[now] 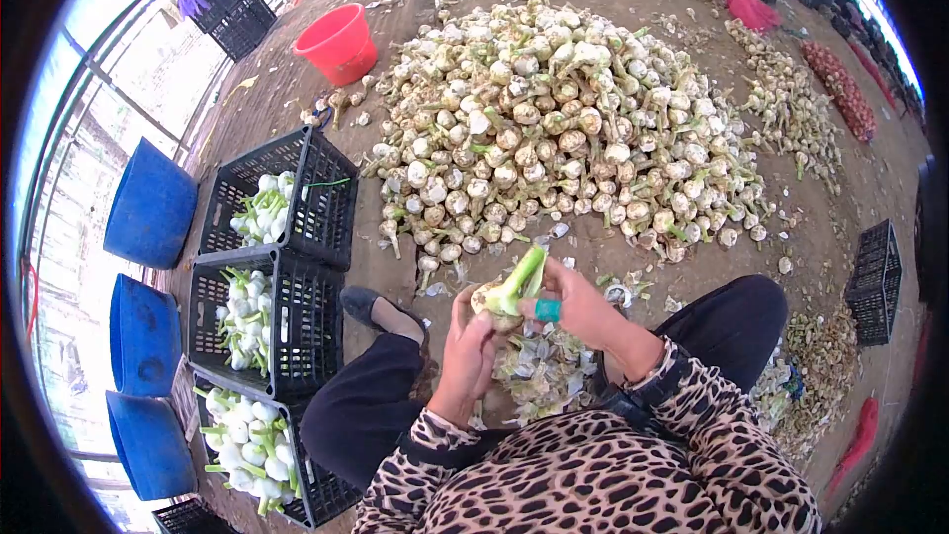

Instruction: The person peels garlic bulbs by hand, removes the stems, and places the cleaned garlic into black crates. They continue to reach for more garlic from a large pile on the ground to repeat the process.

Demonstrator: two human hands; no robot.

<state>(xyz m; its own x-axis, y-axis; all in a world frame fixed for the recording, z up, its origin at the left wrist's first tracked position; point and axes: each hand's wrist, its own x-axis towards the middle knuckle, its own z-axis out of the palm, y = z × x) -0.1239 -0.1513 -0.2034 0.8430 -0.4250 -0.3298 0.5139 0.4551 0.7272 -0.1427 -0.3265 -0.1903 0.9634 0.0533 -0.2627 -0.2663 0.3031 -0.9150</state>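
A garlic bulb (497, 299) with a green stem is held between both hands above the lap. My left hand (469, 346) grips the bulb from below and the left side, fingers closed round it. Pinching the stem side from the right is my right hand (578, 309), which has green tape round a finger. Beyond the hands lies a large heap of untrimmed garlic (554, 119). Loose peelings (539, 371) cover the ground between the legs.
Black crates (321, 316) of white garlic stand in a row at left, beside blue tubs (146, 336). A red bucket (341, 47) is at upper left. At right are an empty black crate (874, 282) and red mesh sacks (838, 89).
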